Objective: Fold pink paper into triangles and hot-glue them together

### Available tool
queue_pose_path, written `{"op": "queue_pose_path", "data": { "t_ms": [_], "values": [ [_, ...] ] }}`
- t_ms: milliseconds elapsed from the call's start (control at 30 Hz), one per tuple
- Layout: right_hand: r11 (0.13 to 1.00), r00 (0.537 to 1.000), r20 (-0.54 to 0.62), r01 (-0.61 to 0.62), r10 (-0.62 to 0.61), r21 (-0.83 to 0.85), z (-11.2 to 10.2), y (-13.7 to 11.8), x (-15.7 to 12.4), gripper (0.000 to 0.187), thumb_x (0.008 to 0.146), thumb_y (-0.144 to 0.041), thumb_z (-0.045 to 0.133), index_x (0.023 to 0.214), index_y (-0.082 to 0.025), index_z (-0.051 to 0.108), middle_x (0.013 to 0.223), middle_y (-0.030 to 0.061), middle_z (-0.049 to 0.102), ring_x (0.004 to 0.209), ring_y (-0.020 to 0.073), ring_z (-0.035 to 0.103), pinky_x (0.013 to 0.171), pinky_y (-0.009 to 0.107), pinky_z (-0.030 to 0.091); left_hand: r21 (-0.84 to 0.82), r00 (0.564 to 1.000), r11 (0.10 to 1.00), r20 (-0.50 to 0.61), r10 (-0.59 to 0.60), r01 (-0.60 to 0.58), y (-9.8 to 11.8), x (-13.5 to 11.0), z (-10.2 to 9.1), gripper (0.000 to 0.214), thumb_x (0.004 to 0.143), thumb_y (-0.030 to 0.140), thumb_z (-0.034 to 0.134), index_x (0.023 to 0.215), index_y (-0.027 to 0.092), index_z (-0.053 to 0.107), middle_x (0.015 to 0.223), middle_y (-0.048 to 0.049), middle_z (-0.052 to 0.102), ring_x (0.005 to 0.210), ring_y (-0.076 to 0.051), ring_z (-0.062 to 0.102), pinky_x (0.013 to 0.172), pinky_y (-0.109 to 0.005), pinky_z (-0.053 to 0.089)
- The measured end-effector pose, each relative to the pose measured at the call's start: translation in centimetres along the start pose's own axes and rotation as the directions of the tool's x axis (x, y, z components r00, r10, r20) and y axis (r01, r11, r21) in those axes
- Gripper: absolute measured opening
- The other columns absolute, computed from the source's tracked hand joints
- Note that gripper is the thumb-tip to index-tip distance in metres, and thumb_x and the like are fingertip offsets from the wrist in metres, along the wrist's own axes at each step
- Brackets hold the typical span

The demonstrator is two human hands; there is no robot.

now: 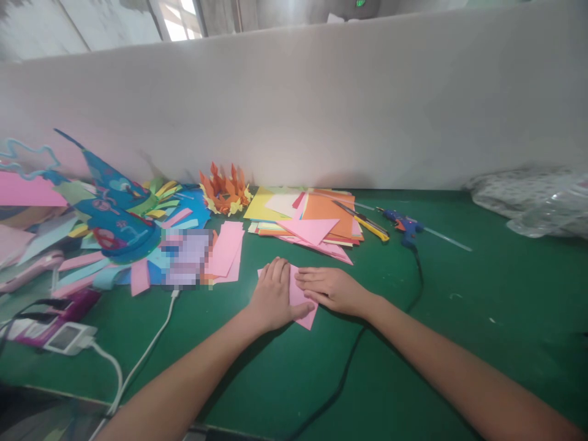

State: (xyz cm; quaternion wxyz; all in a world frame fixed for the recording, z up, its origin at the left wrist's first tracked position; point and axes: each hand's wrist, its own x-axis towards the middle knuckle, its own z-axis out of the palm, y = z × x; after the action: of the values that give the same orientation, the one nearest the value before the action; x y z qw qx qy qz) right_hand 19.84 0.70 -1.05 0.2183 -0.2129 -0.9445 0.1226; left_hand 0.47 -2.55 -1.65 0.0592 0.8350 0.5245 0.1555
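The green table [505, 294] bears pink paper [297, 295], a glue gun [402, 222] — perhaps a bottle [549, 211].

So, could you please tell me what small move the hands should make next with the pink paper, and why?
I'd suggest sliding the right hand along the pink paper to press it flatter. The left hand lies spread over the paper on the green table, likely steadying it, and the right fingertips already rest on it.

Head-worn view, facing forward and down across the tabletop [478, 343]
It looks from above the near side of the pink paper [298, 295] under the left hand [274, 299], fairly close, and takes in the pale partition [294, 110] beyond that paper.
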Motion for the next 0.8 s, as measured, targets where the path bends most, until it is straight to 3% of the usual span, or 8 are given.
{"op": "queue_pose_path", "data": {
  "t_ms": [533, 800],
  "values": [
    [0.994, 0.998, 0.001, 0.058, -0.058, -0.094, 0.09, -0.11, -0.01, 0.031, 0.094, -0.020, 0.041, 0.114, -0.011, 0.063, 0.115, 0.0077, 0.066, 0.115, 0.0210, 0.055, 0.100, 0.036, 0.045, 0.045, 0.999, 0.999, 0.023, 0.022, -0.023, 0.40, 0.15, -0.66, 0.074, 0.073, 0.065, 0.052, 0.120, 0.008, 0.045, 0.125, -0.0195, 0.047, 0.125, -0.036, 0.036, 0.103, -0.052, 0.030],
    [0.990, 0.997, -0.055, 0.052, -0.060, -0.131, -0.19, -0.60, 0.52, 0.027, 0.092, -0.021, 0.044, 0.103, -0.012, 0.067, 0.107, 0.0128, 0.067, 0.103, 0.0227, 0.060, 0.088, 0.040, 0.049, 0.079, 0.999, 0.996, -0.012, 0.045, -0.044, 0.32, -0.14, -0.20, 0.072, 0.074, 0.067, 0.050, 0.119, 0.011, 0.048, 0.125, -0.0185, 0.049, 0.126, -0.036, 0.036, 0.103, -0.053, 0.030]
  ]
}}
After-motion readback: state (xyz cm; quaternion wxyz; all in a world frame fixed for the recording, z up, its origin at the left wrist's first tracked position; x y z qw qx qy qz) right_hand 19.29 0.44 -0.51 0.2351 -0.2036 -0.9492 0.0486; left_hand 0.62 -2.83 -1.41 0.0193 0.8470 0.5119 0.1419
